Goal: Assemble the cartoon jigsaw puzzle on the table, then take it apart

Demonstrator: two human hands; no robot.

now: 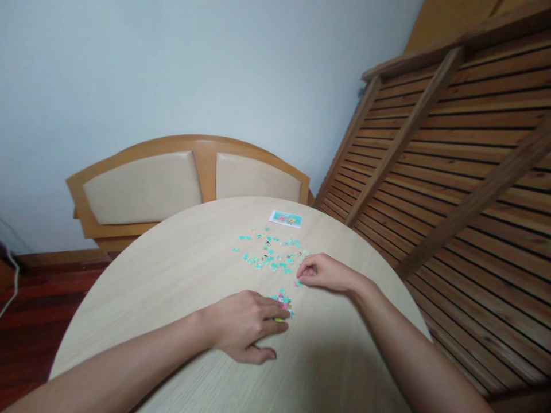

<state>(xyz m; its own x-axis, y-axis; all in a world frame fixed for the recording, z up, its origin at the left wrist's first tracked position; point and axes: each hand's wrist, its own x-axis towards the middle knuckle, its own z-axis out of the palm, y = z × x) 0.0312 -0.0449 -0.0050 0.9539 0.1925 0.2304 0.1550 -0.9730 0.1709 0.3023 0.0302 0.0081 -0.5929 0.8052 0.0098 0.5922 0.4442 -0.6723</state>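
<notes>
My left hand (pixel 247 324) lies flat, fingers spread, on a small joined patch of jigsaw puzzle (pixel 282 299). Pink, teal and yellow show on that patch, and the fingers hide part of it. Just up and to the right, my right hand (pixel 321 272) is curled, with thumb and fingertips closed at a pink and teal puzzle piece (pixel 297 284) low at the tabletop. Beyond both hands, many loose puzzle pieces (pixel 273 265), mostly teal, are scattered. Farther back lies a picture card (pixel 285 219) with pink and yellow figures on teal.
The round, pale wooden table (pixel 172 275) carries everything. Behind it stands a wooden headboard (pixel 204 166) with cream panels against a pale wall (pixel 193 69). A slatted wooden frame (pixel 430 155) leans along the right side. A white cable (pixel 16 275) hangs at far left.
</notes>
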